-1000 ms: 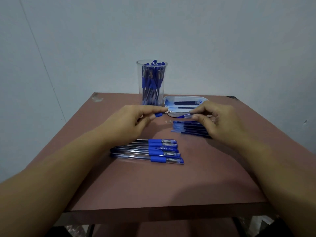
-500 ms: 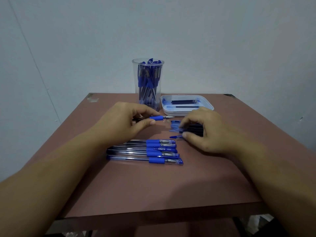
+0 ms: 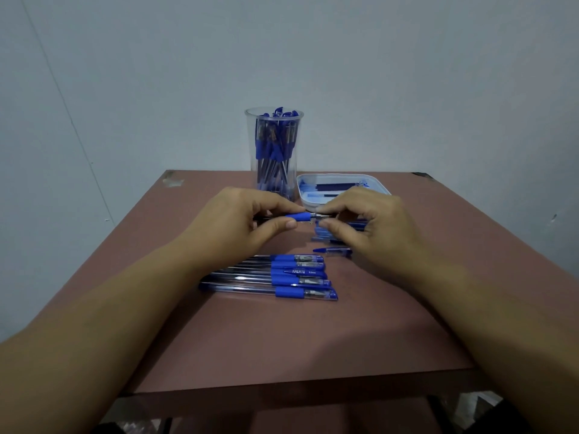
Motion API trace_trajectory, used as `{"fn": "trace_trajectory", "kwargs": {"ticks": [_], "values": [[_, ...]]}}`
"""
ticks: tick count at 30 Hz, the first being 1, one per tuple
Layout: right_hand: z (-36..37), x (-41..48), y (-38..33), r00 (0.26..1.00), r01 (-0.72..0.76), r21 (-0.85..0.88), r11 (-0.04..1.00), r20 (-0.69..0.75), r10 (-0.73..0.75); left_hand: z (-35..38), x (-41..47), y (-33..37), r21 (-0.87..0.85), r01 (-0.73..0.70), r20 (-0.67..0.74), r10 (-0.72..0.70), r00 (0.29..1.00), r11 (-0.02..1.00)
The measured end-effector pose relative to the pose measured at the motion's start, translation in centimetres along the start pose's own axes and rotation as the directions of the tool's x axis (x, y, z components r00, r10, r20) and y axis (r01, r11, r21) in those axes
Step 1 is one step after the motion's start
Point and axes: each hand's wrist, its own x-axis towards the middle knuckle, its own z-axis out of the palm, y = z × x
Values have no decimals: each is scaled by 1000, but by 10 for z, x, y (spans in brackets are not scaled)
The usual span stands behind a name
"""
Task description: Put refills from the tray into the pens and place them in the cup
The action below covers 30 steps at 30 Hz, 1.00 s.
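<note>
Brown table: left hand pinches one pen by its grip, right hand pinches its tip, mid-table. Nearer lie five pens; one cup, one tray at far edge.

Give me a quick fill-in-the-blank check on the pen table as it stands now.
1. The left hand and right hand hold one ____ between their fingers.
2. The clear cup stands to the ____ of the white tray.
3. The row of pens lies flat on the ____.
Missing words: pen; left; table.
</note>
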Motion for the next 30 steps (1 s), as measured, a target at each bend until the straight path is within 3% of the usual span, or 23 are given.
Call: {"fn": "trace_trajectory", "kwargs": {"ticks": [14, 30], "values": [[5, 0, 0, 1000, -14, 4, 1000, 21, 14, 1, 0, -3, -10, -19, 17, 19, 1000, 1000], [6, -2, -1, 996, 64, -149, 987, 67, -54, 2, -1, -2, -6, 45, 34, -45, 998, 999]]}}
